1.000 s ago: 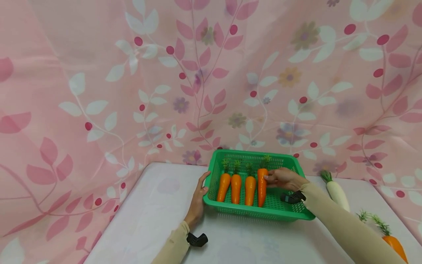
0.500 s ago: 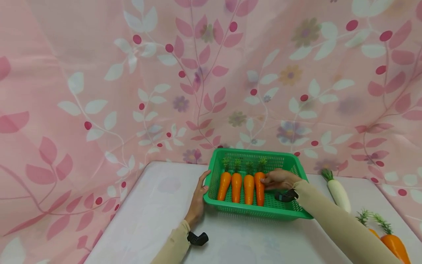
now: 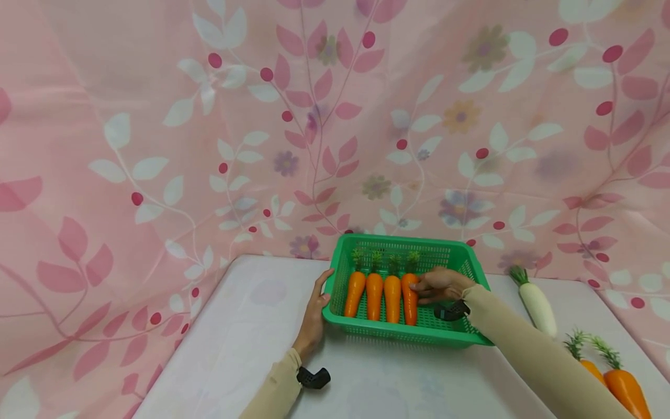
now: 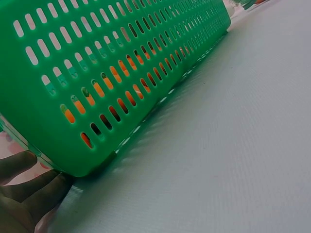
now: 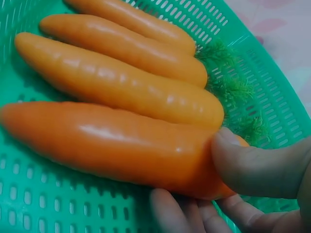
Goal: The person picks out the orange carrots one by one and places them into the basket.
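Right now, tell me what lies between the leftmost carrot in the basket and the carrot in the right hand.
Two more carrots, side by side in the basket, as the head view shows.

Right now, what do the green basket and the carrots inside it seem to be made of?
The basket looks like moulded plastic with a satin finish: its walls have even rows of slots. The carrots look glossy, perhaps plastic or coated foam: highlights lie on their skins, but the core is hidden.

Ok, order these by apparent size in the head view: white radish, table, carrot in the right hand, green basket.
1. Table
2. Green basket
3. White radish
4. Carrot in the right hand, slightly covered by that hand
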### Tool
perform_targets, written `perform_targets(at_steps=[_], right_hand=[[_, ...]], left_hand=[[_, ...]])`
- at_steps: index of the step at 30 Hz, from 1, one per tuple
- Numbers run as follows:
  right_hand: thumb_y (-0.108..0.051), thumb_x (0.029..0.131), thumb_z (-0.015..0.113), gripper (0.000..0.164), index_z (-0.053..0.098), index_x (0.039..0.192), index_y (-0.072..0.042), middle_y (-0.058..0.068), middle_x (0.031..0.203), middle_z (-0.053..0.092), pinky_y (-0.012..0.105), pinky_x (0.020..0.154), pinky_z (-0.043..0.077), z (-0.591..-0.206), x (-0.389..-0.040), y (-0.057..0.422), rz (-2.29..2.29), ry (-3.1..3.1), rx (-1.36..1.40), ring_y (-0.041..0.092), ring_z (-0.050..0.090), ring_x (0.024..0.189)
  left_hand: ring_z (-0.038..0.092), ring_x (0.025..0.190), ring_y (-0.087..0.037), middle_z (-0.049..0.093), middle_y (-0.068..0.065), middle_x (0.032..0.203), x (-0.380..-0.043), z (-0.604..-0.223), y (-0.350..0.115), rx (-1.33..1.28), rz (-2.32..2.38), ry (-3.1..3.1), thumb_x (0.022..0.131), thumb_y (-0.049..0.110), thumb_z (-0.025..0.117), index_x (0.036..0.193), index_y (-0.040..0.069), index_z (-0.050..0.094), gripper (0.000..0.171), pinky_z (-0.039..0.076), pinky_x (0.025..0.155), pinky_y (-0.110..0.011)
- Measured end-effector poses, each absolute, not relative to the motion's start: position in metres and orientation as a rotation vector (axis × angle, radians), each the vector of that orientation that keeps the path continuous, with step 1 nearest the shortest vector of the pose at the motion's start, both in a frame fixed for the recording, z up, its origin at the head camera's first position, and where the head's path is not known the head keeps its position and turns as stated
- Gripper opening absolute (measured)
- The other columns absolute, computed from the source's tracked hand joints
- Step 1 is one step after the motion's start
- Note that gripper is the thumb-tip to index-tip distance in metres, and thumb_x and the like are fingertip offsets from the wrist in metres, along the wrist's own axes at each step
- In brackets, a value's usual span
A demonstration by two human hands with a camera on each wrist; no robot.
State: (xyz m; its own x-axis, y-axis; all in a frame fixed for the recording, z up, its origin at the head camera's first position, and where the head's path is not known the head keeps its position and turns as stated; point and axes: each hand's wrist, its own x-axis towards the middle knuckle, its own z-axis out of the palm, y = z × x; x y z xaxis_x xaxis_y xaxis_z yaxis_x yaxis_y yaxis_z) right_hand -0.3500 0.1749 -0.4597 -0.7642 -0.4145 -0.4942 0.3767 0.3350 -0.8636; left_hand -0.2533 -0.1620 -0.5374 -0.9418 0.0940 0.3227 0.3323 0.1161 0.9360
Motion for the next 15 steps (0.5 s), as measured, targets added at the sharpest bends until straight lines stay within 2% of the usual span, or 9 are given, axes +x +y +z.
perform_targets(at_steps=[3,5,11,15], right_hand=[[-0.007,0.106,0.062,0.065,0.03,0.154,0.022,0.018,0.121,0.071,0.044,0.098,0.059,-0.4616,-0.3503,0.1749,-1.487,1.945,-0.036,0.016,0.073,0.095],[-0.007,0.106,0.062,0.071,0.022,0.157,0.023,0.027,0.134,0.066,0.045,0.1,0.059,-0.4624,-0.3506,0.175,-1.481,1.95,-0.048,0.018,0.074,0.098],[-0.008,0.103,0.066,0.061,0.039,0.15,0.021,0.03,0.139,0.062,0.045,0.098,0.059,-0.4611,-0.3505,0.1741,-1.465,1.979,-0.054,0.019,0.075,0.098],[-0.008,0.103,0.066,0.061,0.041,0.15,0.021,0.031,0.143,0.06,0.045,0.098,0.06,-0.4616,-0.3511,0.1751,-1.445,1.994,-0.072,0.019,0.075,0.099]], left_hand=[[0.034,0.155,-0.032,0.026,-0.001,0.175,-0.2538,-0.5374,-0.1615,-0.429,-1.925,-2.201,0.11,0.032,0.032,0.166,0.032,0.033,0.056,0.023,0.123,-0.066],[0.035,0.155,-0.033,0.026,-0.001,0.176,-0.254,-0.5375,-0.1615,-0.431,-1.922,-2.201,0.11,0.032,0.031,0.166,0.032,0.033,0.056,0.023,0.123,-0.067],[0.035,0.155,-0.031,0.026,0.001,0.176,-0.2553,-0.5404,-0.1638,-0.439,-1.895,-2.213,0.111,0.032,0.03,0.167,0.032,0.032,0.055,0.024,0.123,-0.065],[0.042,0.149,-0.032,0.028,-0.001,0.175,-0.2563,-0.5424,-0.1636,-0.441,-1.878,-2.22,0.111,0.032,0.027,0.167,0.032,0.031,0.056,0.03,0.12,-0.061]])
